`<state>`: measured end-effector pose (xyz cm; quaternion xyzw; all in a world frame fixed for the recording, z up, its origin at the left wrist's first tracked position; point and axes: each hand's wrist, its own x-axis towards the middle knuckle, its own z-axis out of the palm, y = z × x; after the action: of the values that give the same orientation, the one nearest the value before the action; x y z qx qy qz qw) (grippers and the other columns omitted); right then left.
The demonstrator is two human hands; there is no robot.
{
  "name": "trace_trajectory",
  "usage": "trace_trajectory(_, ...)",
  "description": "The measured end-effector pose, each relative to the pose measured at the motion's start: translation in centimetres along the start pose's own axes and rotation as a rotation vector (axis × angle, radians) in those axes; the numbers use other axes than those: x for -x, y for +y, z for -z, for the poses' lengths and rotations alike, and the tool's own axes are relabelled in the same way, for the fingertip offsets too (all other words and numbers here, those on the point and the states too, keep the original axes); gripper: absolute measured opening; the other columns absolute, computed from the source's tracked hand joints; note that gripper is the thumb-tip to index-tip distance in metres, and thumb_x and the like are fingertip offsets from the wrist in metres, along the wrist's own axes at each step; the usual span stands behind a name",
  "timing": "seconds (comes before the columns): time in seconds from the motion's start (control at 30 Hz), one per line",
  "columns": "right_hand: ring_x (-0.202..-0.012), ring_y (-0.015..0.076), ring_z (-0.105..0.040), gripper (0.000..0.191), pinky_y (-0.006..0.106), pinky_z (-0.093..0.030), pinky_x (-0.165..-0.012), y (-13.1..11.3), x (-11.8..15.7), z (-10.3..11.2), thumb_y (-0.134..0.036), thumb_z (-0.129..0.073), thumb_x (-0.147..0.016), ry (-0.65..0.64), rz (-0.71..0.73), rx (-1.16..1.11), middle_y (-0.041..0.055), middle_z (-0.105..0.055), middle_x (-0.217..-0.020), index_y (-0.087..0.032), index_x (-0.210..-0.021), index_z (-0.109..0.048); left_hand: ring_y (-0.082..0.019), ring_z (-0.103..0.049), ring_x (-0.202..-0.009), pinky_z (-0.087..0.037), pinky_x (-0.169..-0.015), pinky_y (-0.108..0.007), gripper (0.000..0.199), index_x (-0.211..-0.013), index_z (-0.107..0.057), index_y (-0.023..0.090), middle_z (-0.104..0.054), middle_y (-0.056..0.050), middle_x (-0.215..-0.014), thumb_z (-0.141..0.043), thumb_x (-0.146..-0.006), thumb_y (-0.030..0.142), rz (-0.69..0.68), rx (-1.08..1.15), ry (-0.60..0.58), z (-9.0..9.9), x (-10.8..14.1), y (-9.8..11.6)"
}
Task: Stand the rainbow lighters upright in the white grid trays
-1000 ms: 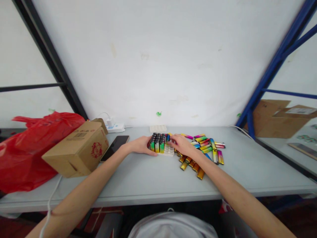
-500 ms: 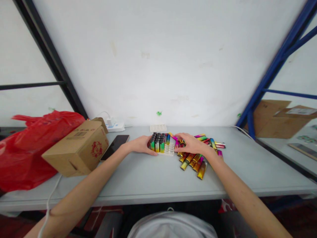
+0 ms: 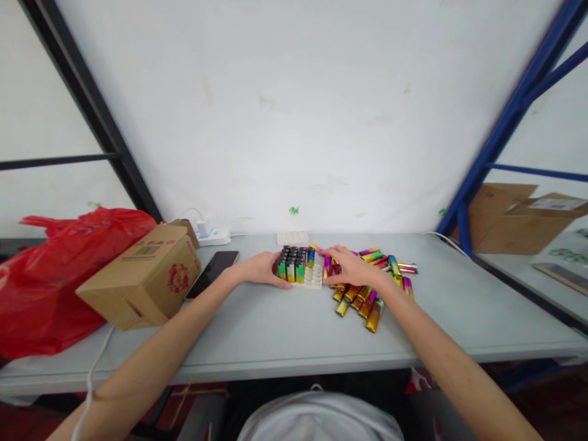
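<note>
A white tray [image 3: 313, 278] with rows of round holes lies on the table between my hands. Several lighters [image 3: 291, 269] with black tops and shiny green-yellow bodies stand upright in its left part; a blue one [image 3: 311, 257] stands farther back. My left hand [image 3: 266, 269] is curved round the tray's left end, thumb at the front corner. At the right end, my right hand [image 3: 342, 266] curls its fingers over shiny magenta and yellow lighters [image 3: 327, 264]; its thumb is by the tray's front corner. The exact hold is partly hidden. Under and beside it lies a loose pile of metallic lighters [image 3: 362, 300].
Another white holed tray [image 3: 293, 237] lies against the wall. On the left are a phone [image 3: 214, 272], a cardboard box [image 3: 142, 275], a red plastic bag [image 3: 68, 275] and a power strip [image 3: 214, 236]. A blue metal frame [image 3: 463, 229] stands at the right.
My right fingers have shifted slightly left, over the tray's back right corner, and the magenta lighter by them has changed its angle. My left hand and the tray stay put.
</note>
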<state>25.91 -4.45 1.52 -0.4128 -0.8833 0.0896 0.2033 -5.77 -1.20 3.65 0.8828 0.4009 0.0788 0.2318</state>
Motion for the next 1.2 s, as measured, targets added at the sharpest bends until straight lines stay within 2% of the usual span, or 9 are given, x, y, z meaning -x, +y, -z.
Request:
trace_trajectory(0.27, -0.084, 0.0143, -0.065, 0.052, 0.038, -0.061, -0.084, -0.7, -0.4, -0.6, -0.013, -0.072, -0.078, 0.136, -0.064, -0.256, 0.0148, -0.042, -0.141, -0.019, -0.129, -0.064, -0.028, -0.070, -0.096, -0.052, -0.082, -0.033, 0.082, -0.126, -0.062, 0.022, -0.075, -0.005, -0.112, -0.079, -0.063, 0.071, -0.010, 0.023, 0.011, -0.1, 0.0, -0.1)
trace_trajectory(0.43, -0.094, 0.0173, -0.068, 0.023, 0.037, -0.062, -0.086, -1.1, -1.0, -0.5, -0.034, -0.067, -0.090, 0.292, -0.100, -0.443, 0.0133, -0.048, -0.136, -0.018, -0.106, -0.073, -0.028, -0.070, -0.095, -0.053, -0.081, -0.033, 0.081, -0.125, -0.062, 0.021, -0.076, -0.005, -0.110, -0.079, -0.063, 0.070, -0.019, 0.024, 0.018, -0.1, 0.0, -0.1)
trace_trajectory(0.53, -0.111, 0.0239, -0.066, 0.025, 0.040, -0.057, -0.098, -1.0, -1.2, -0.3, -0.041, -0.062, -0.094, 0.378, -0.088, -0.435, 0.0124, -0.060, -0.122, -0.020, -0.091, -0.075, -0.029, -0.070, -0.096, -0.053, -0.082, -0.034, 0.082, -0.126, -0.061, 0.021, -0.075, -0.005, -0.113, -0.079, -0.063, 0.070, -0.015, 0.023, 0.011, -0.1, 0.1, -0.1)
trace_trajectory(0.6, -0.109, 0.0233, -0.068, 0.025, 0.040, -0.058, -0.097, -0.8, -1.2, -0.4, -0.041, -0.067, -0.091, 0.396, -0.106, -0.519, 0.0112, -0.061, -0.128, -0.023, -0.106, -0.073, -0.029, -0.070, -0.098, -0.053, -0.084, -0.033, 0.082, -0.127, -0.061, 0.021, -0.075, -0.005, -0.115, -0.080, -0.064, 0.069, -0.016, 0.026, 0.009, -0.1, 0.0, -0.1)
trace_trajectory(0.7, -0.096, 0.0206, -0.073, 0.063, 0.037, -0.061, -0.086, -0.6, -1.3, -0.7, -0.042, -0.076, -0.083, 0.390, -0.185, -0.731, 0.0108, -0.061, -0.134, -0.028, -0.140, -0.053, -0.029, -0.069, -0.099, -0.052, -0.085, -0.033, 0.082, -0.128, -0.060, 0.021, -0.075, -0.005, -0.116, -0.080, -0.063, 0.069, -0.022, 0.031, 0.014, -0.1, 0.0, -0.3)
trace_trajectory(0.83, -0.086, 0.0203, -0.071, 0.053, 0.035, -0.059, -0.079, -0.8, -1.5, -0.7, -0.048, -0.075, -0.082, 0.382, -0.217, -0.748, 0.0069, -0.072, -0.102, -0.021, -0.126, -0.061, -0.028, -0.070, -0.096, -0.053, -0.083, -0.033, 0.081, -0.126, -0.062, 0.022, -0.075, -0.005, -0.112, -0.080, -0.062, 0.068, -0.018, 0.033, 0.024, -0.2, 0.0, -0.5)
trace_trajectory(0.97, -0.056, 0.0138, -0.056, 0.037, 0.028, -0.051, -0.056, -1.5, -1.4, -0.5, -0.057, -0.059, -0.092, 0.291, -0.259, -0.669, -0.0029, -0.060, -0.069, -0.021, -0.102, -0.061, -0.028, -0.070, -0.094, -0.053, -0.079, -0.032, 0.080, -0.124, -0.062, 0.021, -0.075, -0.004, -0.110, -0.080, -0.062, 0.069, -0.016, 0.026, 0.019, -0.1, 0.0, -0.3)
trace_trajectory(1.1, -0.048, 0.0102, -0.043, 0.039, 0.022, -0.039, -0.047, -2.2, -1.4, -0.9, -0.061, -0.057, -0.091, 0.271, -0.317, -0.738, -0.0078, -0.053, -0.067, -0.024, -0.103, -0.052, -0.028, -0.070, -0.095, -0.052, -0.080, -0.032, 0.078, -0.123, -0.062, 0.022, -0.076, -0.004, -0.110, -0.079, -0.064, 0.070, -0.011, 0.022, 0.012, -0.1, 0.1, -0.1)
trace_trajectory(1.2, -0.052, 0.0122, -0.047, 0.051, 0.024, -0.037, -0.052, -2.6, -1.6, -1.3, -0.068, -0.044, -0.095, 0.308, -0.366, -0.575, -0.0055, -0.049, -0.058, -0.021, -0.077, -0.053, -0.028, -0.070, -0.095, -0.052, -0.080, -0.032, 0.079, -0.124, -0.063, 0.022, -0.076, -0.004, -0.111, -0.079, -0.063, 0.070, -0.019, 0.024, 0.017, -0.1, 0.0, -0.2)
